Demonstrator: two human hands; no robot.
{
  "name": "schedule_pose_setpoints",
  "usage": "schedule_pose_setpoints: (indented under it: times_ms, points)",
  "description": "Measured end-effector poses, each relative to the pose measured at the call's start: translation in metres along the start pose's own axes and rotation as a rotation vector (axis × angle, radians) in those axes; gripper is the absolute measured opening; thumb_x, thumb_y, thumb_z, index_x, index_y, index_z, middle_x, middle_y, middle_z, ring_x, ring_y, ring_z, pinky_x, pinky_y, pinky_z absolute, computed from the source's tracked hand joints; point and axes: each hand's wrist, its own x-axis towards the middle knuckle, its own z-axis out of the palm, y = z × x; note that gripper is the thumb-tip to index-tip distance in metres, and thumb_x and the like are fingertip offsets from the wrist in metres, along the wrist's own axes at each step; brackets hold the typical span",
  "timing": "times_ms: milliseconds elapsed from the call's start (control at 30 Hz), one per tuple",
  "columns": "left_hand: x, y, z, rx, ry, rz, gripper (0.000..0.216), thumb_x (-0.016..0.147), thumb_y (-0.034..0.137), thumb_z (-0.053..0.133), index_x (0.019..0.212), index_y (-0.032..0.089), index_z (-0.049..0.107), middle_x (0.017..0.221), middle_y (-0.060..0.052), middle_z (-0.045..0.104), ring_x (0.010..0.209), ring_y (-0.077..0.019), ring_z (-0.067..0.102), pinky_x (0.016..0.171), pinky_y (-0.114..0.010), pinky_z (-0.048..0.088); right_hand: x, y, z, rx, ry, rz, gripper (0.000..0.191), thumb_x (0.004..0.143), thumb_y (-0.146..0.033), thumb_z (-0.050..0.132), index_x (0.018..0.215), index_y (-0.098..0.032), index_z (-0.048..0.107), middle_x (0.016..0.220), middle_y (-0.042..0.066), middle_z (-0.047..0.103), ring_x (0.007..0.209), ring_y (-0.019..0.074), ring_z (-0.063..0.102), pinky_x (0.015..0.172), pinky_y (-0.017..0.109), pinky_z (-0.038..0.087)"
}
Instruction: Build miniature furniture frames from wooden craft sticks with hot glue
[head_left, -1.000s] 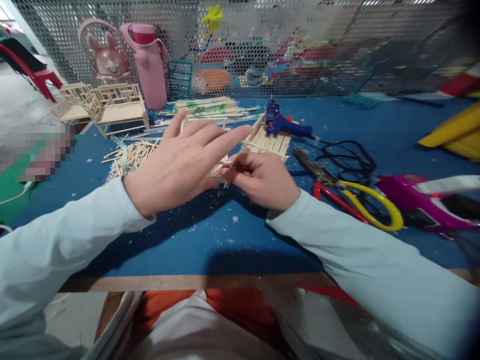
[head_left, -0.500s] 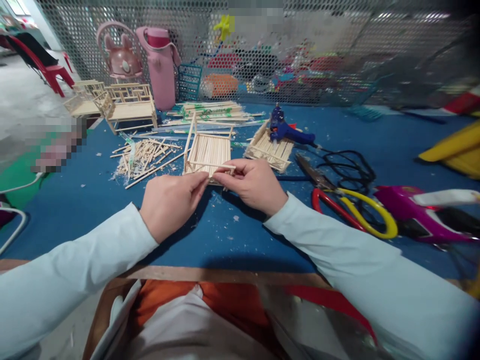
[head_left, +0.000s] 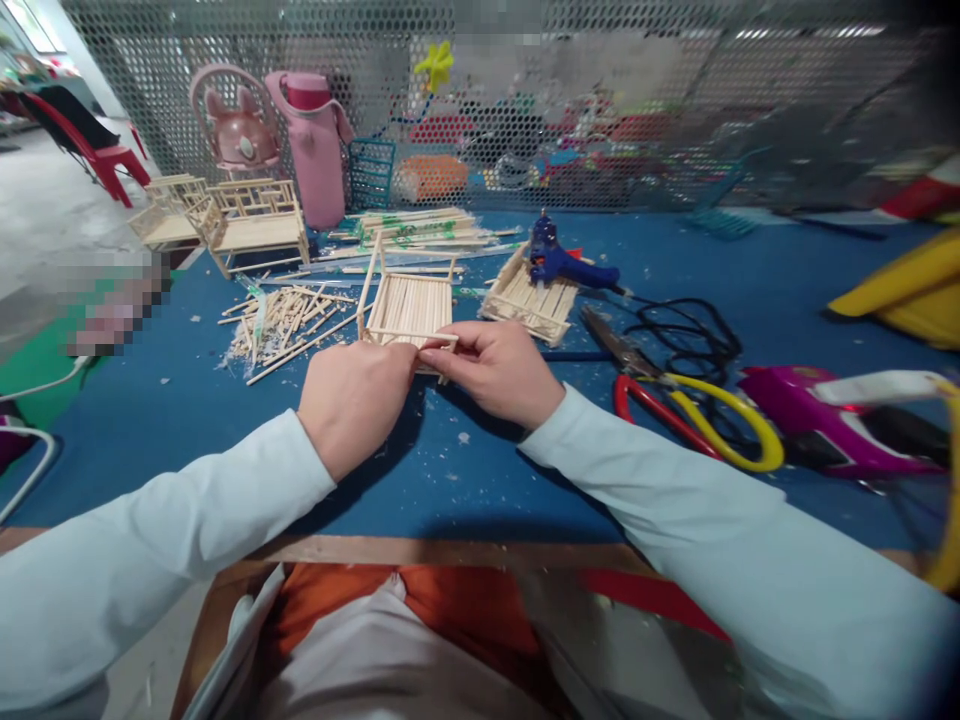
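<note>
A small frame of wooden sticks (head_left: 409, 305), with a slatted base and upright posts, stands on the blue table (head_left: 465, 480) in front of me. My left hand (head_left: 356, 400) and my right hand (head_left: 491, 370) both pinch its near edge, fingers closed on a thin cross stick (head_left: 412, 335) at the front. The two hands touch at the fingertips. Light blue sleeves cover both arms.
A pile of loose sticks (head_left: 281, 315) lies left of the frame. A second slatted panel (head_left: 532, 300) and a blue glue gun (head_left: 562, 262) lie behind right. Scissors with red and yellow handles (head_left: 697, 415), a black cable, finished stick benches (head_left: 251, 225), a pink bottle (head_left: 315, 145).
My left hand was open and raised over the frame one second ago; it has come down and closed on the frame's near edge beside my right hand.
</note>
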Motion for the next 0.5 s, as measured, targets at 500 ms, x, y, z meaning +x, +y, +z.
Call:
schedule_pose_setpoints:
  times_ms: [500]
  points:
    - [-0.004, -0.003, 0.016, -0.275, 0.044, -0.157, 0.034, 0.088, 0.036, 0.043, 0.096, 0.022, 0.073, 0.081, -0.010, 0.075, 0.072, -0.0235, 0.069, 0.064, -0.031, 0.046, -0.043, -0.023, -0.044, 0.254, 0.320, 0.088, 0.020, 0.084, -0.025, 0.051, 0.104, -0.020, 0.051, 0.072, -0.001, 0.063, 0.052, 0.0077, 0.046, 0.053, 0.022, 0.040]
